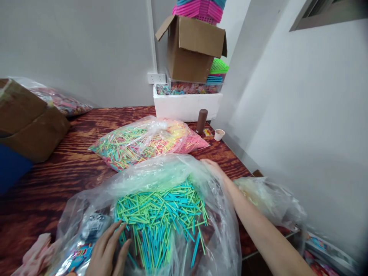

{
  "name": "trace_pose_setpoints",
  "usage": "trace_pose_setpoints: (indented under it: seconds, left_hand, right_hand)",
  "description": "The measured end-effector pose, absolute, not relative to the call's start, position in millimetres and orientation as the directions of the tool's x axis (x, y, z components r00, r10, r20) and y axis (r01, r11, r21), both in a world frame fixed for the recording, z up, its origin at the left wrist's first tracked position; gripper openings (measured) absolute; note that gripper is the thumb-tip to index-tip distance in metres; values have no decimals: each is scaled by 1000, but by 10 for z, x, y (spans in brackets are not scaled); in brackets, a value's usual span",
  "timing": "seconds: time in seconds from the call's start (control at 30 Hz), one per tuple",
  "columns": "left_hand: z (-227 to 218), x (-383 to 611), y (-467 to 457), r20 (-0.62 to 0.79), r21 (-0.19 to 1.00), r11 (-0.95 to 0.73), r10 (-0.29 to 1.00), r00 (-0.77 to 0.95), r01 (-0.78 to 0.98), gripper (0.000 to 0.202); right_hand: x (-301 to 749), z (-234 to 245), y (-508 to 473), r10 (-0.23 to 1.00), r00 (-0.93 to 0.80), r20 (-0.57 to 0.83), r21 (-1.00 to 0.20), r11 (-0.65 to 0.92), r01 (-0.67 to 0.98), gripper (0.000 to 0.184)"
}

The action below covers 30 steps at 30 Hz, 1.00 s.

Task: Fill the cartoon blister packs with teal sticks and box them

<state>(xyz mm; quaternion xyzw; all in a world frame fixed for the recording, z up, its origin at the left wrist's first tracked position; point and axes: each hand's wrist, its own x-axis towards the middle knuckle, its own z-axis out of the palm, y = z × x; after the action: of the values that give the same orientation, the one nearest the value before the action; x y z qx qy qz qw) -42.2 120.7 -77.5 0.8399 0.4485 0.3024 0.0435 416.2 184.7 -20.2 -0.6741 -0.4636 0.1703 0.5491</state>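
Note:
A large clear plastic bag point(221, 230) lies open in front of me, with many thin green and blue sticks point(163, 207) heaped inside. At the lower left, my left hand point(107, 249) has its fingers apart, with the fingertips at the left edge of the sticks. Beside it lies a printed plastic packet point(79, 253). My right arm reaches forward along the bag's right side. My right hand point(212, 167) is against the bag's far right part, and its fingers are mostly hidden by the plastic.
Behind is a filled bag of multicoloured sticks point(149, 142). A brown cylinder point(201, 120) and paper cup point(219, 134) stand near the right edge. A white foam box point(186, 106) bears a cardboard box point(189, 57). More cardboard point(31, 119) is left; pink cloth point(38, 253) lies lower left.

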Motion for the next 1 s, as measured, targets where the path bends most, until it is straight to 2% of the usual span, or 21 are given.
trace_pose_setpoints:
  seconds: [0.07,0.13,0.17,0.2,0.23,0.3,0.33,0.4,0.5,0.6,0.7,0.83,1.0]
  left_hand:
    - [-655,-459,1189,460,367,-592,786,414,717,42]
    - [-536,-474,1183,464,377,-599,782,415,707,41]
    - [-480,-463,1190,472,375,-605,777,417,702,40]
    - [-430,-440,1205,484,370,-613,769,418,699,39]
    - [-388,-408,1231,496,359,-622,758,423,696,38]
    - [-335,-335,1309,523,320,-637,736,430,701,37]
    - [-326,-306,1355,535,293,-636,727,429,714,38]
    - [-334,-281,1443,556,237,-612,722,411,755,41]
    - [-375,-326,1530,569,209,-533,748,341,820,52]
    - [-408,-393,1576,575,252,-473,775,262,844,63]
    - [-447,-429,1654,563,251,-473,781,270,844,69]
    - [-541,-449,1826,536,222,-481,787,306,848,65]
    - [-627,-444,1958,478,213,-451,822,310,867,59]
  right_hand:
    - [4171,54,1657,796,530,291,-898,37,438,41]
    - [4019,332,1390,751,547,370,-875,85,476,35]
    - [3877,442,1244,719,499,483,-801,132,584,30]
    - [3704,515,1102,730,373,572,-683,173,710,26]
    - [3516,543,976,775,181,605,-549,241,800,27]
    - [3186,470,801,812,-235,534,-291,437,851,34]
    - [3080,390,759,827,-354,437,-205,475,856,37]
    - [3031,225,748,862,-440,250,-63,468,881,38]
    - [3254,133,810,936,-333,111,117,321,940,30]
    - [3508,240,875,966,-254,44,205,240,949,33]
    - [3627,377,983,993,-109,37,242,97,965,28]
    - [3724,410,1250,994,107,24,270,-110,957,30]
    - [3895,254,1601,989,146,-18,238,-138,962,41]
